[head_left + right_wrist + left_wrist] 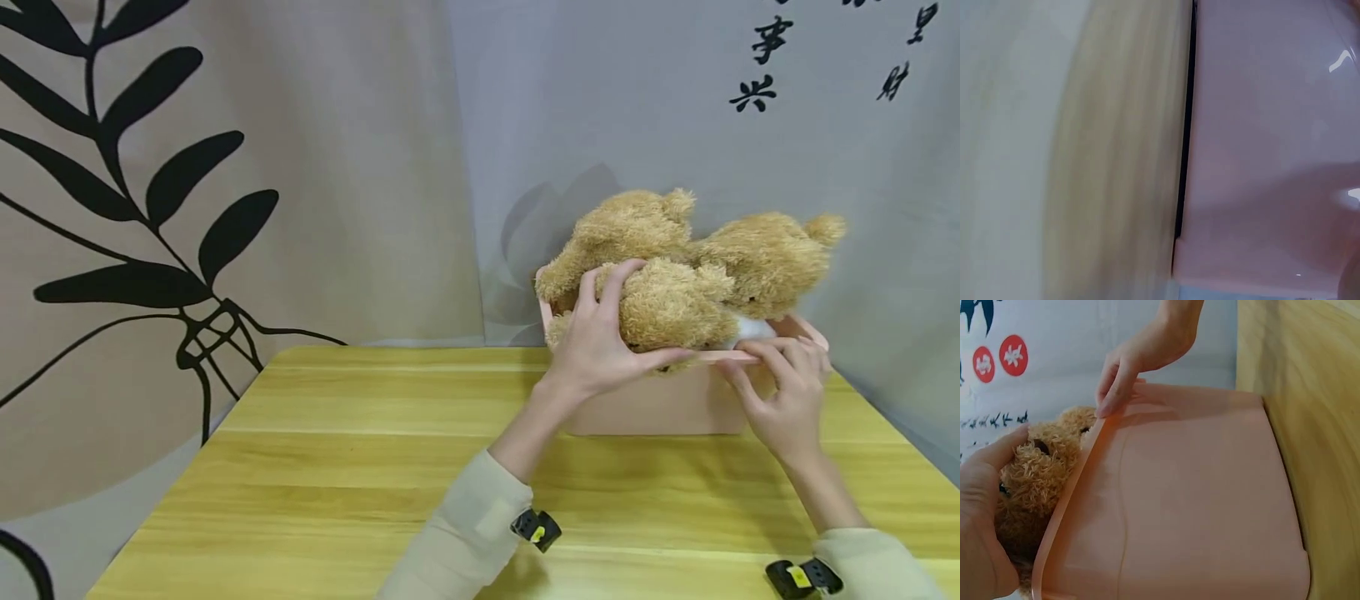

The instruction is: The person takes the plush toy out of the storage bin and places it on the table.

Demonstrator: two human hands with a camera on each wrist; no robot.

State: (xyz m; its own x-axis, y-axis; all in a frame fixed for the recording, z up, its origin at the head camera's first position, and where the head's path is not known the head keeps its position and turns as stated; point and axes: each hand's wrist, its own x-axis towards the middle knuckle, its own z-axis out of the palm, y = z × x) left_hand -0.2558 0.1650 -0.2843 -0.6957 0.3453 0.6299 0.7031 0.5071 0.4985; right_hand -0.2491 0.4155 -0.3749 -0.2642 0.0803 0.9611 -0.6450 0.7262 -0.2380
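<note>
A pink plastic bin [660,404] stands on the table with several fuzzy light-brown teddy bears piled in its top. My left hand [596,354] spreads its fingers and thumb around the front teddy bear [671,304], gripping it near the front rim. In the left wrist view, the thumb lies along this bear's face. My right hand [791,392] pinches the bin's rim at the front right corner. Behind, one teddy bear [630,225] leans at the back left and another teddy bear [772,258] sticks out over the right side. The right wrist view shows the bin's smooth wall [1272,137] up close.
The wooden table [375,467] extends left and forward of the bin. A pale cloth backdrop [360,167] with black leaf prints and written characters hangs right behind the table's far edge. Black wrist cameras [536,529] sit on both sleeves.
</note>
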